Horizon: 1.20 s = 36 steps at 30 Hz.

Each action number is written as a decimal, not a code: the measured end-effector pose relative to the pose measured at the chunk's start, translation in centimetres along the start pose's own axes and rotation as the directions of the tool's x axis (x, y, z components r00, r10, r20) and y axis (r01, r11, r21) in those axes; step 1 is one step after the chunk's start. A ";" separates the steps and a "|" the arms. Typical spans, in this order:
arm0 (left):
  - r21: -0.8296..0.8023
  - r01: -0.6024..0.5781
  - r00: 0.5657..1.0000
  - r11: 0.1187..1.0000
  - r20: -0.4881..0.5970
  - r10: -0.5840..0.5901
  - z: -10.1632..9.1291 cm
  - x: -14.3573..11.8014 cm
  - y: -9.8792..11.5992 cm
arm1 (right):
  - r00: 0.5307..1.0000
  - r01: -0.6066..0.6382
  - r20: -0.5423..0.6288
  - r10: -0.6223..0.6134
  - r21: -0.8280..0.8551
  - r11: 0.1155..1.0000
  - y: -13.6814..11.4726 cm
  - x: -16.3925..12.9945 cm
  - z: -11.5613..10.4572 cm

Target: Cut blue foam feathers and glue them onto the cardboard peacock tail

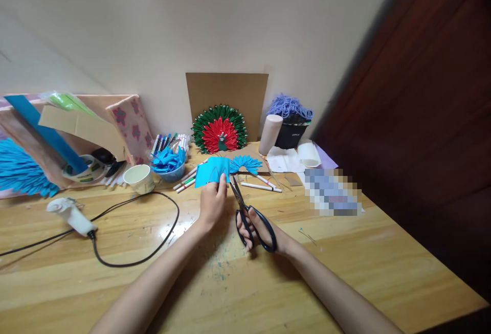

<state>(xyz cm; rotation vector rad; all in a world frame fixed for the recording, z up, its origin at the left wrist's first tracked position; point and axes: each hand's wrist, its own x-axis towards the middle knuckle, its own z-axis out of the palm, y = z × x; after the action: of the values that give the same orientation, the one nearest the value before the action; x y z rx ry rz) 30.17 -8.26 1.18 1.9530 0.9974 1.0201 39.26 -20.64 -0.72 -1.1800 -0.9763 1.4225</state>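
My left hand point(212, 203) pinches the lower edge of a blue sheet point(209, 170), which has a pencil outline drawn on it. Black-handled scissors point(245, 208) are in my right hand point(255, 231), fingers through the loops. Their blades point up and slightly left, a little apart, close to the sheet's right edge; whether they touch it I cannot tell. Just behind, a fan of blue petals point(245, 164) lies on brown cardboard. Left of the sheet, a clear bowl holds blue cut pieces point(169, 159).
A green and red peacock piece point(220, 132) leans on a cardboard panel point(230, 88). Markers point(261, 187) lie nearby. At left are a paper cup point(138, 178) and a corded glue gun point(72, 216). A pale cylinder point(270, 134) stands by a black bag of purple yarn point(289, 106).
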 end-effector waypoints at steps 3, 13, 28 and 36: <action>-0.061 0.035 0.999 0.998 0.021 -0.033 0.3 0.0 -0.2 | 1.000 0.000 0.010 0.000 -0.004 1.000 0.0 0.0 -0.2; -0.095 0.062 0.998 0.994 0.033 -0.059 0.2 -0.2 -0.4 | 0.999 -0.018 0.050 0.018 0.000 1.000 -0.1 0.0 -0.4; -0.153 0.119 0.976 0.981 0.199 -0.087 1.5 -1.8 -0.4 | 0.999 -0.034 -0.041 0.036 0.039 0.999 0.3 0.6 -0.6; -0.166 0.140 0.976 0.976 0.186 -0.108 1.9 -2.0 -0.3 | 0.994 -0.009 -0.109 0.013 0.033 0.999 0.7 0.8 0.2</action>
<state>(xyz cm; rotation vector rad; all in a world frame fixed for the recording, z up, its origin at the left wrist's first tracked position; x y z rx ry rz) 30.91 -10.22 -0.54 1.7761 0.8861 0.8213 38.89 -19.96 -1.46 -1.2274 -0.8692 1.3631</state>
